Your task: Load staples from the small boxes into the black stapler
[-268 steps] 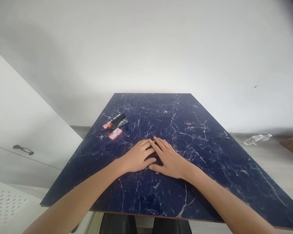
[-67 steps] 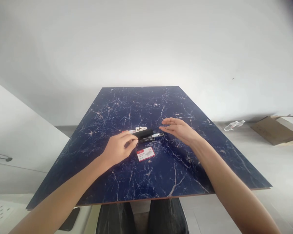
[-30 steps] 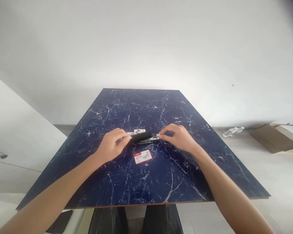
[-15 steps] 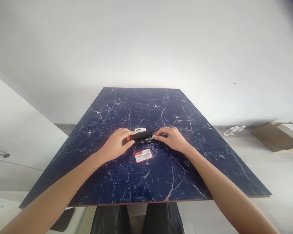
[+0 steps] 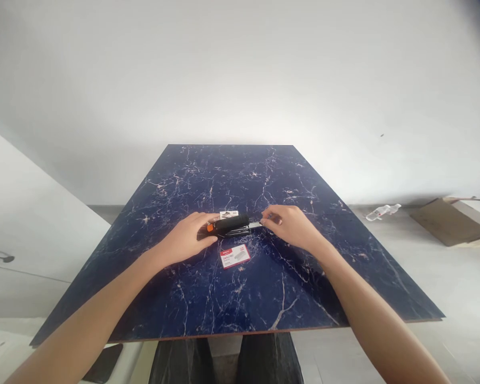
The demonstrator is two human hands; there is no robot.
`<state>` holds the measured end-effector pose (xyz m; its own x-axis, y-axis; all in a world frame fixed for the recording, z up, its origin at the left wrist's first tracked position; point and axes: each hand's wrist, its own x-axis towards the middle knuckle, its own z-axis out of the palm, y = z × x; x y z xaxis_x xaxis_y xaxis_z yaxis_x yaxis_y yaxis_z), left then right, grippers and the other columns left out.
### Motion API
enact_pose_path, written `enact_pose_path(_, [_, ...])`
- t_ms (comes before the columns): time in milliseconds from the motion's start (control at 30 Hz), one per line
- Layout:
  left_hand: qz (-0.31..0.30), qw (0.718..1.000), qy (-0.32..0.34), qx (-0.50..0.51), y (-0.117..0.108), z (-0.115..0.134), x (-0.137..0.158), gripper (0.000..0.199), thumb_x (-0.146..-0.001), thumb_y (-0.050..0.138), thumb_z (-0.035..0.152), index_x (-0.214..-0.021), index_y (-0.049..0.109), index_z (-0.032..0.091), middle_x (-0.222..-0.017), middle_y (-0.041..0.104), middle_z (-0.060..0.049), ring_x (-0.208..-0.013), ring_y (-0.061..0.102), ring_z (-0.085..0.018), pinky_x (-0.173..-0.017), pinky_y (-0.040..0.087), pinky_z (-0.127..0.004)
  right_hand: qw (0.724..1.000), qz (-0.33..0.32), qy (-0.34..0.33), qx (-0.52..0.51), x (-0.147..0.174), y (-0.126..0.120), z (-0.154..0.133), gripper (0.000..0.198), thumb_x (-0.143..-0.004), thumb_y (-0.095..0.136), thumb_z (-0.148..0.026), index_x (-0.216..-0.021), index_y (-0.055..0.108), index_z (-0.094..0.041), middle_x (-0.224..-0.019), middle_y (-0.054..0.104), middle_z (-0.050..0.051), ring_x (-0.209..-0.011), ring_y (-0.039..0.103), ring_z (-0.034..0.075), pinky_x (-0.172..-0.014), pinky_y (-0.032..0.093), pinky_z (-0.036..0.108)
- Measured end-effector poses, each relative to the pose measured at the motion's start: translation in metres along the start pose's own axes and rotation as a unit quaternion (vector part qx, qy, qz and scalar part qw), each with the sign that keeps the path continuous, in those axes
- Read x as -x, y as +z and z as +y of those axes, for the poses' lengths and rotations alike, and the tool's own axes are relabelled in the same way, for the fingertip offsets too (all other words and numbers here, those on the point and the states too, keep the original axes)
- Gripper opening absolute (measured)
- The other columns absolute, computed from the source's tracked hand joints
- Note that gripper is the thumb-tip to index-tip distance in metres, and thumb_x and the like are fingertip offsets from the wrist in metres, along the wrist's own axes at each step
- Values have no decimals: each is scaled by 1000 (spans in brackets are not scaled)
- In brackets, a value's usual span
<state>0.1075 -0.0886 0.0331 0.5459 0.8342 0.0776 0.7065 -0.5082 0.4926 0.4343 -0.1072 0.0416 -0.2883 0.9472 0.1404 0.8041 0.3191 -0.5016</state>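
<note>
A black stapler (image 5: 232, 223) with an orange part at its left end lies on the blue marbled table. My left hand (image 5: 186, 234) is around that left end, fingers behind it and thumb in front. Out of the stapler's right end sticks a silver metal magazine tray (image 5: 255, 225). The thumb and fingertips of my right hand (image 5: 286, 224) pinch the tray's outer end. Just in front lies a red-and-white staple box (image 5: 235, 256). Behind the stapler is a small white card or box (image 5: 228, 215) with a dark picture, partly covered.
The dark blue table (image 5: 232, 176) stands against a white wall. On the floor to the right are a clear plastic bottle (image 5: 383, 212) and a cardboard box (image 5: 452, 220). A dark phone-like slab (image 5: 103, 364) lies below the table's left front edge.
My right hand has moved right, and the silver tray now sticks farther out of the stapler. The left hand has shifted slightly left and stays at the stapler's end.
</note>
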Motion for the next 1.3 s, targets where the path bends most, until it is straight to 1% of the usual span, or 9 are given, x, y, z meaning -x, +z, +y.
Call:
enact_pose_path(133, [-21, 999, -26, -4, -3, -4, -1, 59, -89, 68, 44, -145, 55, 32, -139, 64, -8, -121, 62, -33, -100, 52, -49, 995, -76, 57, 13, 12, -3, -17, 14, -95, 55, -30, -105, 63, -24, -89, 76, 4, -71, 68, 20, -62, 44, 29])
enact_pose_path(267, [-3, 1000, -12, 12, 0, -3, -3, 56, -87, 71, 39, -141, 59, 31, -136, 67, -6, -119, 65, -31, -100, 52, -46, 996, -74, -1, 47, 20, 20, -48, 18, -88, 53, -16, -105, 53, -22, -77, 70, 2, -65, 62, 19, -58, 33, 28])
enact_pose_path(400, [8, 1000, 4, 18, -1, -3, -5, 49, -87, 71, 36, -136, 62, 31, -132, 69, -6, -116, 66, -30, -97, 54, -45, 991, -58, -63, 101, 24, 34, -63, 10, -88, 50, -19, -98, 49, -21, -81, 68, 4, -61, 55, 18, -57, 24, 30])
enact_pose_path(633, [61, 998, 15, 6, 26, 23, 1, 49, -88, 73, 36, -134, 61, 26, -127, 70, -7, -111, 67, -30, -95, 54, -44, 999, -17, -10, 31, 11, 39, -50, 8, -93, 52, -26, -97, 48, -22, -87, 66, 2, -67, 56, 17, -64, 33, 29])
enact_pose_path(733, [33, 997, 46, 47, 39, 42, 7, 51, -95, 65, 41, -142, 55, 26, -122, 71, -7, -98, 70, -25, -85, 56, -39, 999, 21, 25, 39, 7, 30, -43, 6, -95, 48, -25, -91, 50, -22, -97, 65, 5, -77, 59, 18, -68, 36, 29])
enact_pose_path(933, [85, 993, 63, -48, 5, 8, -1, 38, -97, 56, 38, -131, 66, 22, -133, 66, -10, -126, 55, -32, -105, 45, -52, 993, -52, 78, 67, 34, 2, -59, 43, -96, 50, -62, -79, 52, -22, -77, 64, 4, -63, 56, 18, -55, 33, 31])
enact_pose_path(1067, [-25, 998, 26, -49, -15, -16, -2, 45, -95, 59, 47, -134, 65, 25, -132, 63, -10, -112, 61, -30, -94, 50, -43, 988, -39, 95, 116, 58, 42, -98, 55, -89, 52, -74, -96, 61, -20, -94, 66, 12, -77, 65, 27, -56, 40, 32])
enact_pose_path(1167, [-106, 994, 25, -12, -18, -12, 5, 57, -91, 64, 56, -141, 60, 30, -123, 64, -8, -96, 66, -25, -81, 51, -35, 980, 13, 121, 160, 70, 74, -117, 44, -86, 65, -56, -109, 60, -18, -96, 66, 12, -84, 67, 30, -59, 43, 34])
enact_pose_path(1300, [-169, 984, 59, 13, -21, -9, 10, 69, -81, 75, 53, -145, 55, 37, -139, 57, -7, -112, 63, -29, -86, 50, -35, 990, 1, 99, 96, 86, 63, -118, 22, -83, 69, -38, -91, 57, -22, -88, 66, 6, -77, 65, 24, -60, 45, 32])
